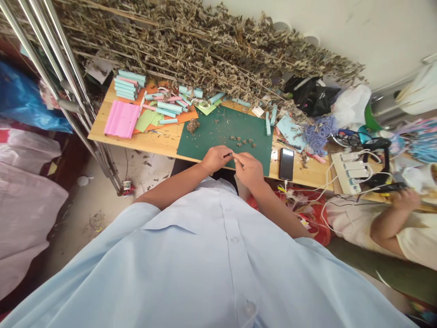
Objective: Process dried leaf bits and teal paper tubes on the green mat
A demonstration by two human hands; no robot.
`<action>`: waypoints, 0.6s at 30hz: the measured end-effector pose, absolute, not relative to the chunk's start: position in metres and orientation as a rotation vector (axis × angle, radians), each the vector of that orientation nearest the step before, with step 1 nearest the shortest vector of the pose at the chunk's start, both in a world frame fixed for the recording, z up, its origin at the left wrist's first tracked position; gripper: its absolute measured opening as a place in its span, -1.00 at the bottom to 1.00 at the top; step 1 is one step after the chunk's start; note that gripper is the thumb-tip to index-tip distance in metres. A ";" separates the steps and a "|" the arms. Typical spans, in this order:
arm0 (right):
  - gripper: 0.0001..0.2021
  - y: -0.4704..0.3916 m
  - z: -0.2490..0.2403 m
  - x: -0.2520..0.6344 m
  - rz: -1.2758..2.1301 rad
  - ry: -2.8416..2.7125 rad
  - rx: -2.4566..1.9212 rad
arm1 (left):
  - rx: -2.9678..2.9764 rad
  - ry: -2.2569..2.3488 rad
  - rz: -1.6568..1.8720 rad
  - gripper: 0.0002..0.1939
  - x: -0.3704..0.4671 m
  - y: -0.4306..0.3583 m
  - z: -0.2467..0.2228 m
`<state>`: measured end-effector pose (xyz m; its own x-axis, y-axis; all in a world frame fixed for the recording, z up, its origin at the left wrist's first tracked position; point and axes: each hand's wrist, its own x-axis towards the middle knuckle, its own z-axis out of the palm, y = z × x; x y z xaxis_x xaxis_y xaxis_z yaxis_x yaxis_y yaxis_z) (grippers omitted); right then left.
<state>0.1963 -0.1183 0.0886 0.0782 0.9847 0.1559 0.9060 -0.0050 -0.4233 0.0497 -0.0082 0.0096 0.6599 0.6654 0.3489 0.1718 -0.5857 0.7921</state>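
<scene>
Blue shirt (191, 269), hands (217, 159) (250, 170) (dark bit (227, 155) between) at mat edge (190, 153), gap before clumps (251, 141).

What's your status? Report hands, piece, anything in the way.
Left hand, right hand fingertip to fingertip at small dark piece, too small to identify. Dried clumps beyond, on green mat. Nothing seen blocking; phone at right.

Bright, soft light spreads fairly evenly over the table (146, 144) and the pale blue shirt (201, 273), nearly washing out the wall (375, 27) at upper right and glinting along the metal poles (70, 105), while the left margin sinks into brownish shadow. The wide lens bows straight lines and stretches the outer edges; a co-worker's hand (406, 199) looks smeared, and fine detail between the fingers (221, 152) is too small to read.
</scene>
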 end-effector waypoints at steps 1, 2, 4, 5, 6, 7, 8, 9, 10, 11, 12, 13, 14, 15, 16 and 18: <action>-0.62 -0.118 0.088 0.195 0.262 -1.850 -1.953 | 2.117 0.648 0.837 -0.81 0.050 -0.008 0.010; -0.62 -0.118 0.088 0.195 0.266 -1.839 -1.954 | 2.117 0.650 0.842 -0.80 0.050 -0.008 0.010; -0.62 -0.118 0.088 0.193 0.265 -1.838 -1.957 | 2.116 0.658 0.858 -0.80 0.050 -0.009 0.009; -0.62 -0.118 0.088 0.193 0.259 -1.848 -1.958 | 2.116 0.660 0.862 -0.80 0.050 -0.009 0.009; -0.62 -0.119 0.089 0.193 0.251 -1.865 -1.960 | 2.117 0.657 0.865 -0.81 0.050 -0.010 0.009; -0.62 -0.119 0.090 0.193 0.241 -1.884 -1.962 | 2.116 0.653 0.870 -0.81 0.050 -0.010 0.009; -0.61 -0.120 0.091 0.194 0.229 -1.903 -1.966 | 2.112 0.649 0.880 -0.81 0.050 -0.011 0.009; -0.61 -0.121 0.092 0.195 0.214 -1.919 -1.971 | 2.105 0.645 0.894 -0.80 0.049 -0.011 0.008; -0.61 -0.121 0.092 0.196 0.199 -1.935 -1.975 | 2.098 0.637 0.909 -0.79 0.049 -0.011 0.008; -0.61 -0.121 0.093 0.197 0.184 -1.950 -1.977 | 2.092 0.628 0.922 -0.78 0.049 -0.011 0.007; -0.61 -0.121 0.093 0.198 0.167 -1.965 -1.976 | 2.087 0.617 0.931 -0.77 0.049 -0.011 0.007; -0.61 -0.120 0.093 0.199 0.150 -1.981 -1.974 | 2.085 0.605 0.935 -0.77 0.048 -0.011 0.007; -0.62 -0.120 0.093 0.200 0.133 -1.999 -1.972 | 2.085 0.595 0.934 -0.77 0.048 -0.011 0.007; -0.62 -0.119 0.093 0.200 0.117 -2.016 -1.972 | 2.086 0.588 0.931 -0.77 0.048 -0.011 0.007; -0.63 -0.117 0.093 0.199 0.102 -2.030 -1.977 | 2.087 0.584 0.928 -0.77 0.048 -0.010 0.007; -0.66 -0.115 0.095 0.198 0.094 -2.048 -1.993 | 2.095 0.580 0.920 -0.77 0.047 -0.010 0.008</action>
<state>0.1979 -0.1148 0.0946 -0.0079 0.9879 0.1551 0.9695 0.0455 -0.2407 0.0471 -0.0102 0.0085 0.6371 0.6471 0.4188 0.0982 -0.6070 0.7886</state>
